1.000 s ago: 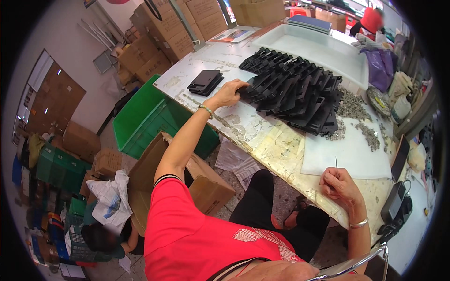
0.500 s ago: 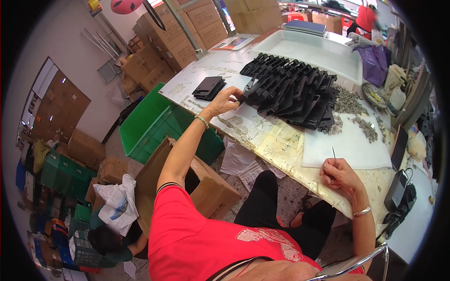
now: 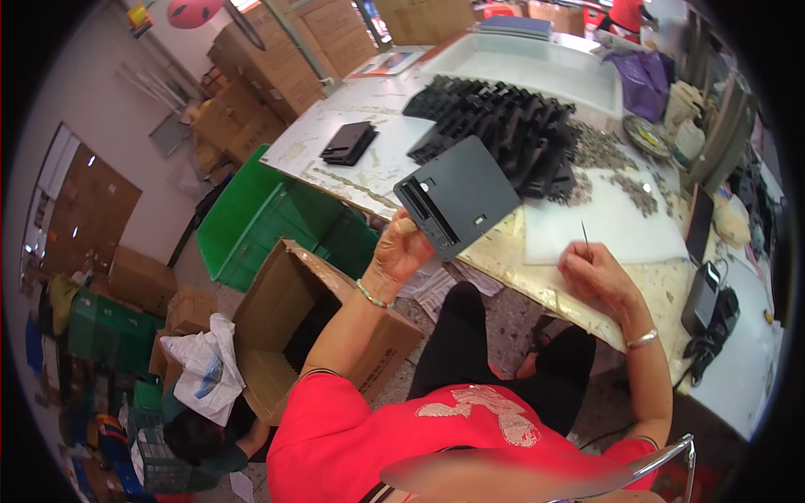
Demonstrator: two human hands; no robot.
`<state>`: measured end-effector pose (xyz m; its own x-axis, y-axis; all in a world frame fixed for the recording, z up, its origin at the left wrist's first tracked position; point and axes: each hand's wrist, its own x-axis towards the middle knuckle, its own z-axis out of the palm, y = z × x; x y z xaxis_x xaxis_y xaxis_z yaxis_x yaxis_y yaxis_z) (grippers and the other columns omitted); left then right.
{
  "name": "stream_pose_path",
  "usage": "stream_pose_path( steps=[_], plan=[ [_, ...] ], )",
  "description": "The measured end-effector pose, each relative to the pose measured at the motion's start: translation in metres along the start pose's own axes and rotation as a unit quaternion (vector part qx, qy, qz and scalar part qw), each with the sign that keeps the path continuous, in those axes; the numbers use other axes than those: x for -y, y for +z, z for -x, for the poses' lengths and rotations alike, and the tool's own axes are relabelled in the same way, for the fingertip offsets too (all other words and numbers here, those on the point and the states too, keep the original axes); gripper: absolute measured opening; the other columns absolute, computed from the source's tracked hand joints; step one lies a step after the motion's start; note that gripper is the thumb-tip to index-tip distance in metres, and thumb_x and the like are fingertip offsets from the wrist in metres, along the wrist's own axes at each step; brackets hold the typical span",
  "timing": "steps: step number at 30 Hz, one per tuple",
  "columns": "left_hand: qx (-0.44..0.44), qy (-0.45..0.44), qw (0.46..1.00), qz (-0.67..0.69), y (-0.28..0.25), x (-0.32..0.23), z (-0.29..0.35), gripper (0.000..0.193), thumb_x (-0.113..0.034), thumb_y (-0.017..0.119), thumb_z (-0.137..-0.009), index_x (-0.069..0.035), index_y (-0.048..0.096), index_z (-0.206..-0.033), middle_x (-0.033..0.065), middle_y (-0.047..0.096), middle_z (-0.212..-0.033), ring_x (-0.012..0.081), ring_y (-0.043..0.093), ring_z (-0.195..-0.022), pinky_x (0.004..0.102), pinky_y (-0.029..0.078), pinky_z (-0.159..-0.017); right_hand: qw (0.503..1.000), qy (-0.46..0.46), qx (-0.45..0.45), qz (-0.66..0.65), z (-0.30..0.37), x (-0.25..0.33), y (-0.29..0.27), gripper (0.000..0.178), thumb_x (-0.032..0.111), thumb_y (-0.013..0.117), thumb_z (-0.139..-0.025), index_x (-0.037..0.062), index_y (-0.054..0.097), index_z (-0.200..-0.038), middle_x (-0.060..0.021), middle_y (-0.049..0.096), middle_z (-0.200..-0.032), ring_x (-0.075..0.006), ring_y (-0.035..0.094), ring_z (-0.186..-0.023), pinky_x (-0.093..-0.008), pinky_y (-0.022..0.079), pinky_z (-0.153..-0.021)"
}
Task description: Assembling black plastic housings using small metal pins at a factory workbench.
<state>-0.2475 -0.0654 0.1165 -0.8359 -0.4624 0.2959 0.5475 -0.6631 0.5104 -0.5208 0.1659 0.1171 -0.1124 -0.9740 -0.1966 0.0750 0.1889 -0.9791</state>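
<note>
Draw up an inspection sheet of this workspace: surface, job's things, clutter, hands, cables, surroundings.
Surface: table stained and worn; white sheet on it.
Job's things: black panel raised over the table; pile of black parts behind; small black stack to the left.
Clutter: small grey pieces scattered beside the pile.
Hands: left hand grips the panel; right hand holds a thin rod.
Cables: bunched black cord at right.
Surroundings: green bin, open cardboard box, stacked cartons.
</note>
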Motion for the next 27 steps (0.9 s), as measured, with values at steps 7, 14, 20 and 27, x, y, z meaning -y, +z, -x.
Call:
stream_pose_path(
  steps=[7, 14, 20, 27],
  plan=[
    [-0.05, -0.16, 0.976, 0.141, 0.011, 0.089, -0.02, 0.039, -0.005, 0.065, -0.085, 0.003, 0.054, -0.122, 0.0119, 0.062, -0.116, 0.0224, 0.063, -0.102, 0.0404, 0.05, -0.097, 0.981, -0.101, -0.159, -0.054, 0.0, 0.016, -0.016, 0.04, 0.029, 0.056, -0.096, 0.0017, 0.052, -0.125, -0.0033, 0.065, -0.083, 0.0001, 0.034, -0.044, -0.0176, 0.024, -0.037],
    [-0.013, -0.209, 0.978, 0.025, 0.024, 0.119, -0.045, 0.033, -0.021, 0.061, -0.093, 0.0, 0.057, -0.118, 0.0092, 0.062, -0.11, 0.0197, 0.058, -0.106, 0.0393, 0.052, -0.09, 0.976, -0.031, -0.213, -0.007, 0.012, 0.012, -0.04, 0.042, 0.015, 0.07, -0.083, 0.0031, 0.052, -0.119, 0.0066, 0.049, -0.059, -0.0015, 0.033, -0.041, -0.0187, 0.019, -0.036],
    [-0.098, -0.185, 0.943, -0.258, 0.053, 0.134, -0.055, 0.029, -0.012, 0.052, -0.097, 0.003, 0.056, -0.121, 0.0065, 0.063, -0.107, 0.0121, 0.062, -0.091, 0.0315, 0.054, -0.083, 0.974, -0.013, -0.214, 0.07, 0.023, 0.022, -0.061, 0.025, 0.014, 0.069, -0.085, 0.0029, 0.057, -0.103, 0.004, 0.052, -0.058, -0.002, 0.038, -0.042, -0.0184, 0.023, -0.037],
    [-0.025, -0.156, 0.88, -0.448, 0.042, 0.121, -0.101, 0.027, -0.004, 0.051, -0.091, 0.008, 0.065, -0.111, 0.0084, 0.069, -0.093, 0.0105, 0.062, -0.081, 0.0243, 0.051, -0.074, 0.922, -0.078, -0.341, 0.167, 0.008, 0.011, -0.065, 0.011, 0.011, 0.066, -0.084, 0.0006, 0.063, -0.081, -0.0011, 0.061, -0.067, -0.0066, 0.053, -0.056, -0.0212, 0.041, -0.049]
  ],
)
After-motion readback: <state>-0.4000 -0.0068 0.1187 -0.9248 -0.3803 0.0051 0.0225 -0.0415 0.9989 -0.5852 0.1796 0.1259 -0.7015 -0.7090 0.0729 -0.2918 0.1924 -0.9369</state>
